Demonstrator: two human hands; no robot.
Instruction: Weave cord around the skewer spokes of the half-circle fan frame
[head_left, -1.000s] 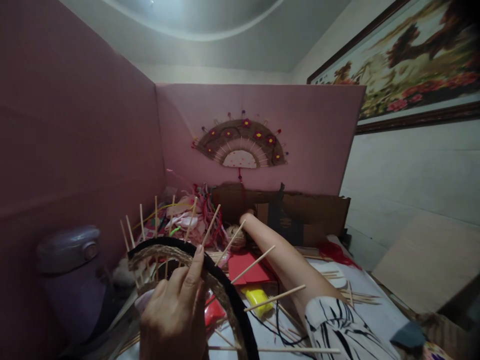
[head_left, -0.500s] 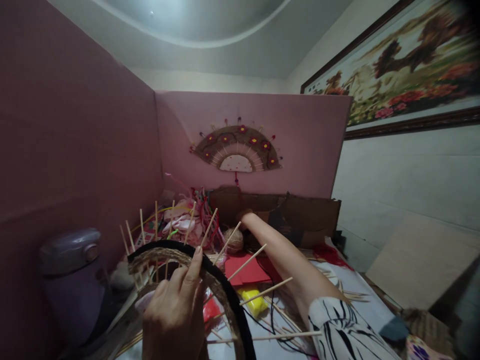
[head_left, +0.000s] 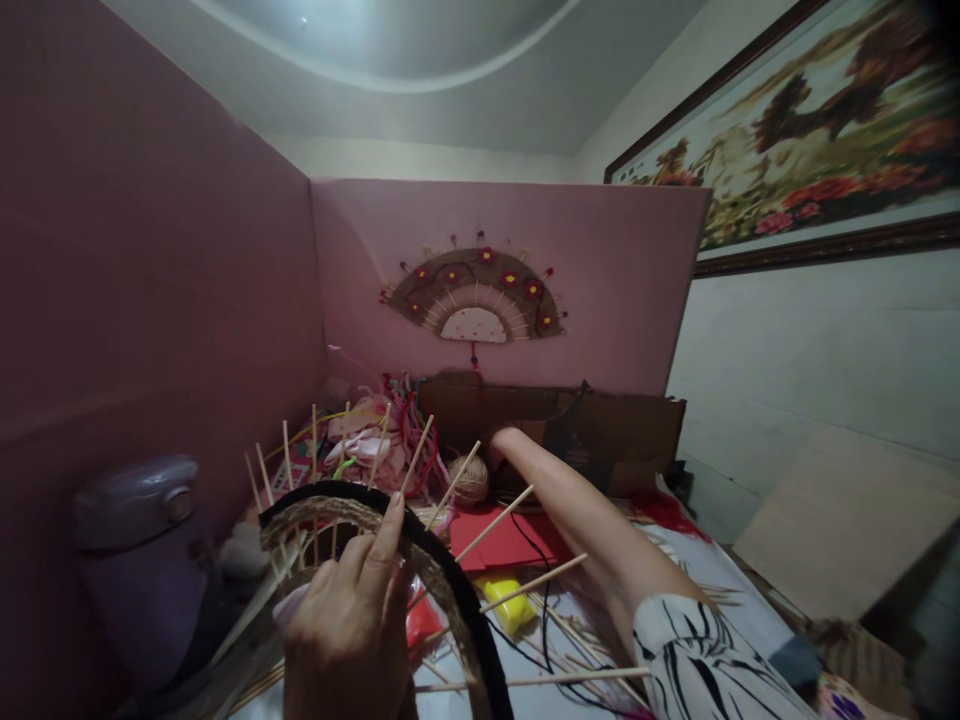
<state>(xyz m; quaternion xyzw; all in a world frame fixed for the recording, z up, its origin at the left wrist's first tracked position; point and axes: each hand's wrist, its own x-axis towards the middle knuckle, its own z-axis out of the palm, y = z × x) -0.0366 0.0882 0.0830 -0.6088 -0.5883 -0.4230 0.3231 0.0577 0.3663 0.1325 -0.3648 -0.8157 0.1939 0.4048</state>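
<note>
My left hand [head_left: 349, 610] grips a half-ring fan frame [head_left: 454, 575] at the lower centre, index finger lying along its edge. The frame is wrapped in twine with a black outer band, and thin wooden sticks radiate from it. My right arm stretches forward to the cardboard box at the back. Only part of my right hand [head_left: 508, 440] shows there, beside a ball of twine [head_left: 469, 481]; its fingers are hidden, so I cannot tell whether it holds anything.
Red paper [head_left: 502, 540], a yellow packet [head_left: 507, 604] and loose sticks lie on the white table. Pink yarn [head_left: 367, 430] is heaped behind the frame. The cardboard box [head_left: 622, 440] stands at the back, a purple container [head_left: 139, 570] at left. A decorated fan [head_left: 474, 325] hangs on the pink panel.
My right hand and forearm have shifted slightly to the right by the box. The left hand and fan frame stay almost in place.
</note>
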